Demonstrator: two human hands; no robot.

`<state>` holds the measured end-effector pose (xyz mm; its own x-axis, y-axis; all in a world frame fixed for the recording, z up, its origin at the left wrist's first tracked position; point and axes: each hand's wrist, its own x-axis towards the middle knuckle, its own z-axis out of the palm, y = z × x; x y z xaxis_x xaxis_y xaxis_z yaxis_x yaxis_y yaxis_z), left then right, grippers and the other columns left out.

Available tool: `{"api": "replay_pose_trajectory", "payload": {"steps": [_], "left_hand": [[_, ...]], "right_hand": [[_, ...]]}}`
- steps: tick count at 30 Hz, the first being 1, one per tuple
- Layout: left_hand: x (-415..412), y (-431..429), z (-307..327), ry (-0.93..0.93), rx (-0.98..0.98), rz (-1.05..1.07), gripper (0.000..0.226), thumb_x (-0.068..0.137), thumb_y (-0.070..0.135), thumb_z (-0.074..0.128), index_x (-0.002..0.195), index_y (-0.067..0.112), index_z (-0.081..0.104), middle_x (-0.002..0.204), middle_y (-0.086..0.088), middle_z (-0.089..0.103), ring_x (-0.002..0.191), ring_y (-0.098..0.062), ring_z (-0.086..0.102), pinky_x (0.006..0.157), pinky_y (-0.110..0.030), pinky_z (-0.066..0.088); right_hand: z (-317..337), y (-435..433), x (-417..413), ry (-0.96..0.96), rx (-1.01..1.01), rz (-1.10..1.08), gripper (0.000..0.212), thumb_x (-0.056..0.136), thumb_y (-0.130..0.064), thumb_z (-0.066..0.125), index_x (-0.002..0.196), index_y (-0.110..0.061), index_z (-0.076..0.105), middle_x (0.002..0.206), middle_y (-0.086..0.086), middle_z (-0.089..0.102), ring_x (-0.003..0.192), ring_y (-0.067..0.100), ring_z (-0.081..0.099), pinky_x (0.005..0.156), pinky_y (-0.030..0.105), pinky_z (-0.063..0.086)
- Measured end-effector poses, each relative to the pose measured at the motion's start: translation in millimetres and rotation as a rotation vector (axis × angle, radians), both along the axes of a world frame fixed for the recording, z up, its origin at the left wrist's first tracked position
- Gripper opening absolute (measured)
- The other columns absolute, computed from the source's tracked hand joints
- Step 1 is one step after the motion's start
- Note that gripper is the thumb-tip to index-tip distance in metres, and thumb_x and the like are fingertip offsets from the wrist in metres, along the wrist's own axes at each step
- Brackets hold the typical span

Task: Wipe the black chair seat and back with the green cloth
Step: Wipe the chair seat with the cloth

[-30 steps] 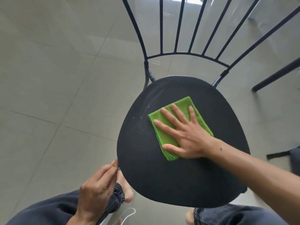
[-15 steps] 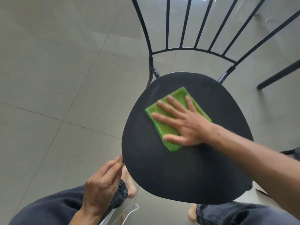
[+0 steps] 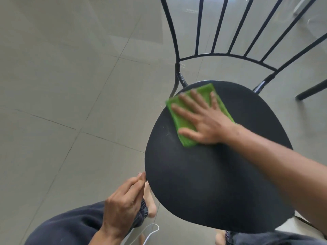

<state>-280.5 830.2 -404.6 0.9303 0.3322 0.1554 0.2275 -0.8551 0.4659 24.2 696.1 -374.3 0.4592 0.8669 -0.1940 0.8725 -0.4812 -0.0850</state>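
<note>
the right hand [image 3: 203, 119] lies flat, fingers spread wide, on the folded green cloth [image 3: 184, 124], pressing it to the black seat [image 3: 212, 183] at its far-left edge, just beside the back's left post [image 3: 178, 75]; the spread likely keeps pressure even across the fold. the left hand [image 3: 123, 204], fingers loosely curled together, touches the seat's near-left edge, probably steadying the chair. pale specks [image 3: 167, 134] sit beside the cloth.

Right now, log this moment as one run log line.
right hand flat on green cloth | cloth at back-left of black chair seat | left hand at seat front edge | chair back not touched
</note>
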Motion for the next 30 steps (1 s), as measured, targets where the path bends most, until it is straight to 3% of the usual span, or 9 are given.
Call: {"api": "replay_pose_trajectory", "payload": {"steps": [3, 11, 16, 22, 30], "left_hand": [[0.0, -0.2, 0.8, 0.01, 0.002, -0.022, 0.031, 0.087, 0.02, 0.061, 0.116, 0.016, 0.069, 0.106, 0.007, 0.07, 0.084, -0.008, 0.068, 0.071, -0.025, 0.056], [-0.3, 0.0, 1.5, -0.017, 0.012, -0.026, 0.031, 0.082, 0.015, 0.063, 0.112, 0.012, 0.071, 0.104, 0.003, 0.071, 0.084, -0.008, 0.064, 0.078, -0.017, 0.049], [0.8, -0.8, 1.5, -0.027, 0.033, -0.024, 0.035, 0.078, 0.01, 0.069, 0.114, 0.012, 0.07, 0.105, 0.002, 0.07, 0.088, -0.012, 0.069, 0.072, -0.028, 0.056], [-2.6, -1.6, 2.0, -0.05, 0.024, -0.013, 0.031, 0.083, 0.016, 0.066, 0.114, 0.014, 0.07, 0.101, 0.005, 0.071, 0.083, -0.012, 0.069, 0.067, -0.027, 0.056], [-2.8, -1.2, -0.2, -0.05, 0.023, -0.025, 0.033, 0.086, 0.018, 0.063, 0.118, 0.013, 0.067, 0.099, 0.003, 0.07, 0.074, -0.014, 0.068, 0.058, -0.028, 0.057]], "right_hand": [[-2.0, 28.9, 23.6, 0.04, -0.004, -0.288, 0.075, 0.082, -0.074, 0.012, 0.146, -0.043, -0.011, 0.158, 0.0, -0.017, 0.142, 0.029, -0.024, 0.105, 0.069, -0.013], [4.0, -11.6, -73.0, 0.043, -0.006, 0.109, 0.076, 0.083, -0.072, 0.011, 0.148, -0.038, -0.009, 0.157, 0.004, -0.019, 0.141, 0.033, -0.024, 0.104, 0.07, -0.013], [0.6, 43.0, -23.5, 0.072, -0.008, -0.193, 0.073, 0.082, -0.071, 0.01, 0.147, -0.043, -0.008, 0.157, -0.001, -0.019, 0.14, 0.029, -0.027, 0.102, 0.07, -0.016], [4.4, -3.6, -104.1, 0.042, 0.051, 0.076, 0.075, 0.084, -0.07, 0.013, 0.15, -0.035, 0.001, 0.159, 0.007, -0.01, 0.142, 0.037, -0.016, 0.101, 0.072, -0.012], [4.7, 63.6, -94.5, 0.1, 0.032, -0.118, 0.067, 0.089, -0.066, 0.017, 0.148, -0.04, -0.002, 0.159, 0.0, -0.012, 0.141, 0.031, -0.025, 0.102, 0.071, -0.015]]}}
